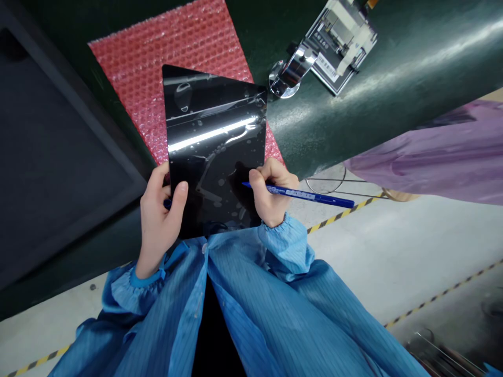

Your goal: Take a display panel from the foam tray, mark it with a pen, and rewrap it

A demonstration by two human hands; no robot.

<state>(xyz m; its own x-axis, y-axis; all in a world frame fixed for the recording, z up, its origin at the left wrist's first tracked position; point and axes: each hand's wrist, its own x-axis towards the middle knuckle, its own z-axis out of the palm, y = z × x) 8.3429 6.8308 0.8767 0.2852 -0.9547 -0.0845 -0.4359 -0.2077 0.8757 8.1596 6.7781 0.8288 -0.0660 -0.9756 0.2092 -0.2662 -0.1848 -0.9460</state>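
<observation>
A glossy black panel (214, 173) with a bubbled clear film on its face is tilted up in front of my body. My left hand (159, 214) grips its left edge, thumb on the front and fingers curled behind. A small dark-blue piece, maybe a pen cap (167, 203), shows between those fingers. My right hand (273, 191) is closed around a blue marker pen (314, 196) at the panel's lower right edge. The pen points left over the panel; whether its tip touches the surface I cannot tell.
Pink bubble wrap (173, 36) lies behind the panel on the dark green table (412, 68). Farther right stand a chrome round-based holder (293, 70) and a label dispenser or similar device (341, 44). A large dark tray (63, 152) fills the left. Purple sheeting (440, 152) hangs at right.
</observation>
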